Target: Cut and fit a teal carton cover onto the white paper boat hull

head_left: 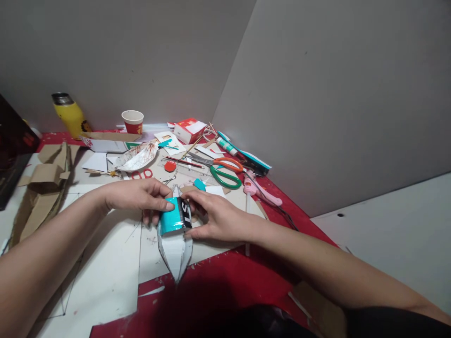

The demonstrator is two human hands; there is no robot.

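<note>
Red table [232, 274]: white board [105, 267], yellow bottle [71, 118], pink glue gun [264, 192]

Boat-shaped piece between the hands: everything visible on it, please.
The boat-shaped piece is white, apparently card or foam board, with thin dark edging and pointed ends, the near tip toward the wearer. Over its middle arches a glossy teal-and-black cover with white lettering. The left hand grips one side, thumb on the teal; the right hand grips the black side. Whether it rests on the table or the cover is glued, I can't tell.
</note>
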